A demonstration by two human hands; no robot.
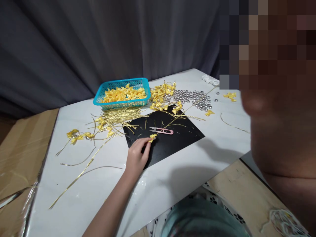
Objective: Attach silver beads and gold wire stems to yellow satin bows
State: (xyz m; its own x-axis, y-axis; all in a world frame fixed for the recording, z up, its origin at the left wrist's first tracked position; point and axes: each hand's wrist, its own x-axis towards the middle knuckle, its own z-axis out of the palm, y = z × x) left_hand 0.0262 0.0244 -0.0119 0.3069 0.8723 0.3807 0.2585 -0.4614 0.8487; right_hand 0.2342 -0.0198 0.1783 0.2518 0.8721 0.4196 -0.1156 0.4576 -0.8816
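Observation:
My left hand [137,154] reaches onto a black mat [180,140] on the white table [81,194]. Its fingertips are pinched on a small yellow ribbon bow [152,137] with a thin gold wire running off it to the upper right. Pink-handled thread snips [163,131] lie on the mat just beyond the bow, untouched. My right hand is out of sight.
A teal basket [98,96] of yellow bows stands at the back. A bundle of gold wires [118,116], loose bows [74,135] and silver beads [195,98] lie around it. Cardboard [22,148] is at the left. A person's blurred body [281,138] fills the right.

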